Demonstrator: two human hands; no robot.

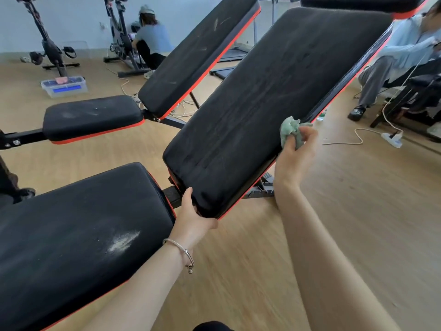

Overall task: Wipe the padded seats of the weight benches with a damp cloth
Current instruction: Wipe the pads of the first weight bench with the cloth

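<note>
1. Black, red-edged backrest (274, 91) tilts up, its long axis running from the left hand (193, 216) away to the upper right. That hand grips its lower corner, thumb on top.
2. Seat (78, 235), dusty, lies left of that hand.
3. Second bench (198, 51) stands beyond, further left.
4. Right hand (296, 154) pinches a green cloth (290, 131) against the backrest's right edge.
5. Power strip (391, 138) lies on the floor right of it.

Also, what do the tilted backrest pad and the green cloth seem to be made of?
The backrest pad: likely vinyl or synthetic leather over foam; matte black, rounded edges, faint wipe streaks. The cloth: soft woven or microfibre fabric, pale green; it crumples into folds in the right hand. Fibre unclear.
</note>
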